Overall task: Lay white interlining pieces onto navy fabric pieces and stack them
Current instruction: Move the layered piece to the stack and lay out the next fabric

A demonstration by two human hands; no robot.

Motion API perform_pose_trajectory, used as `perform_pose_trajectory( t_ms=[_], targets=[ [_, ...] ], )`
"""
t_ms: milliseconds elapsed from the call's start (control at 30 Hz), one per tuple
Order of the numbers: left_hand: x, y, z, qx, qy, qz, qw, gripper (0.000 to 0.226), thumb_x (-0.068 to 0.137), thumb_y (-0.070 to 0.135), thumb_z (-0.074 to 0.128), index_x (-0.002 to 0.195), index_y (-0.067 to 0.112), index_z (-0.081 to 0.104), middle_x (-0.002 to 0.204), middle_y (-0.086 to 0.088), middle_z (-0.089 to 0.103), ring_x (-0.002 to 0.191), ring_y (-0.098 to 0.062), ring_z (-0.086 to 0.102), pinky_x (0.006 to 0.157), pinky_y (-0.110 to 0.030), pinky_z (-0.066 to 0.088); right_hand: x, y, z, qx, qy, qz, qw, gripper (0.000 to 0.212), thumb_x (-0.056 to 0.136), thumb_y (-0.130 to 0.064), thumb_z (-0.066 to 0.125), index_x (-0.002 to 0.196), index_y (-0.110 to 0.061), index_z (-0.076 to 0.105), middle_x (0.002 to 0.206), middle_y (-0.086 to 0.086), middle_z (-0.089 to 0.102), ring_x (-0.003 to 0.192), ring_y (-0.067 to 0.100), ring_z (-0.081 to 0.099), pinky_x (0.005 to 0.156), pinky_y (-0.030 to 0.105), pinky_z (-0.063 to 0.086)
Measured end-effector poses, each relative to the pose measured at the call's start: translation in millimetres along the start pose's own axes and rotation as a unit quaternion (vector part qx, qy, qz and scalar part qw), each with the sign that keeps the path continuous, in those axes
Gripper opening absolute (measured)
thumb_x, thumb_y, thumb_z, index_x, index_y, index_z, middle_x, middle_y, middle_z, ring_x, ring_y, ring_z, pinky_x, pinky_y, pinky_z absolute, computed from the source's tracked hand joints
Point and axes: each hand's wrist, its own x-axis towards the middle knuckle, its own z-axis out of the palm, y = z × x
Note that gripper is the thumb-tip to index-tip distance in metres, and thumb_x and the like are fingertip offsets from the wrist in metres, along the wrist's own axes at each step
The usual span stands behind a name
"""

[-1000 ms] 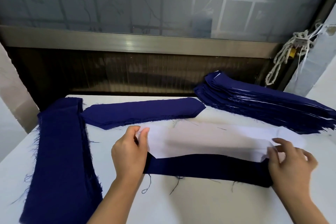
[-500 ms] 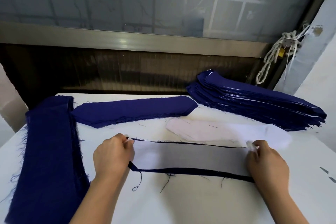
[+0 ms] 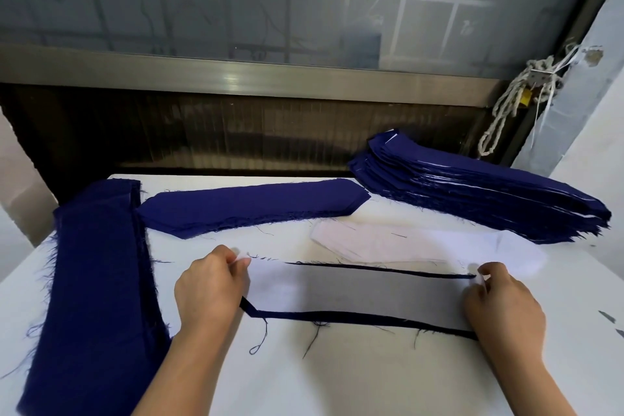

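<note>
From the head view, a white interlining [image 3: 354, 290] lies on a navy piece [image 3: 337, 315] near the middle of the table [image 3: 337, 382]. It covers most of the piece, so the navy shows only as a thin strip along the far edge and a wider one along the near edge, with loose threads trailing toward the person. The left hand [image 3: 209, 290] sits on the left end, its fingers curled and pinching the interlining's far left corner. The right hand [image 3: 503, 304] sits on the right end, thumb and forefinger pinching the far right corner. Whether either pinch also takes in the navy piece underneath cannot be told. Just beyond the pair, toward the right, lies a white pile [image 3: 422, 243] of more interlinings. Behind that, at the far right, is a tall stack [image 3: 472, 192] of navy pieces with white edges showing between the layers. A pointed navy pile [image 3: 250, 204] lies far centre, and a long navy bundle [image 3: 94, 280] with frayed edges runs down the left side. A rope [image 3: 506, 111] hangs at the far right, by a window frame [image 3: 236, 74].
</note>
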Motion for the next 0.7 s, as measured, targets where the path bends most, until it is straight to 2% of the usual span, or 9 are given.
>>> perform_pose_trajectory(
  t_ms=[200,300,433,567,700],
  targets=[
    [0.5,0.5,2.1,0.014,-0.002,0.003,1.0,0.023,0.098,0.045,0.053,0.089,0.024,0.06,0.087,0.004,0.072,0.074,-0.024,0.055,0.064,-0.03,0.037,-0.5,0.9,-2.7,0.022,-0.01,0.03,0.999,0.026,0.084,-0.011,0.056,0.11,-0.012,0.058,0.089,0.015,0.064,0.085,0.037,0.054,0.067,0.038,0.04],
    [-0.1,0.1,2.4,0.018,0.005,0.003,1.0,0.023,0.098,0.043,0.053,0.087,0.023,0.059,0.085,0.003,0.071,0.072,-0.025,0.053,0.063,-0.03,0.036,1.2,2.0,-4.1,0.049,-0.016,0.055,0.997,0.031,0.082,-0.009,0.055,0.113,-0.013,0.057,0.087,0.011,0.064,0.086,0.036,0.053,0.073,0.04,0.045],
    [-0.6,-1.3,3.5,0.019,0.018,0.0,1.0,0.029,0.097,0.04,0.054,0.075,0.022,0.055,0.078,0.002,0.069,0.068,-0.027,0.054,0.06,-0.031,0.037,2.4,4.4,-4.8,0.128,-0.01,0.095,0.987,0.031,0.08,-0.004,0.054,0.108,-0.016,0.057,0.092,0.008,0.065,0.084,0.036,0.056,0.075,0.042,0.048],
    [0.3,-1.8,4.6,-0.007,0.014,0.001,1.0,0.026,0.097,0.041,0.052,0.082,0.022,0.058,0.094,0.005,0.073,0.074,-0.026,0.059,0.064,-0.031,0.042,2.5,7.8,-5.1,0.208,0.009,0.108,0.972,0.023,0.083,0.0,0.054,0.1,-0.015,0.06,0.091,0.009,0.067,0.081,0.036,0.058,0.078,0.044,0.051],
    [-2.0,-0.7,3.4,-0.007,0.021,-0.002,1.0,0.022,0.096,0.038,0.056,0.089,0.017,0.06,0.079,0.001,0.064,0.071,-0.027,0.054,0.064,-0.034,0.043,4.3,9.0,-3.9,0.208,0.013,0.108,0.972,0.022,0.083,0.001,0.052,0.1,-0.011,0.062,0.094,0.012,0.066,0.086,0.036,0.057,0.081,0.044,0.05]
  ],
)
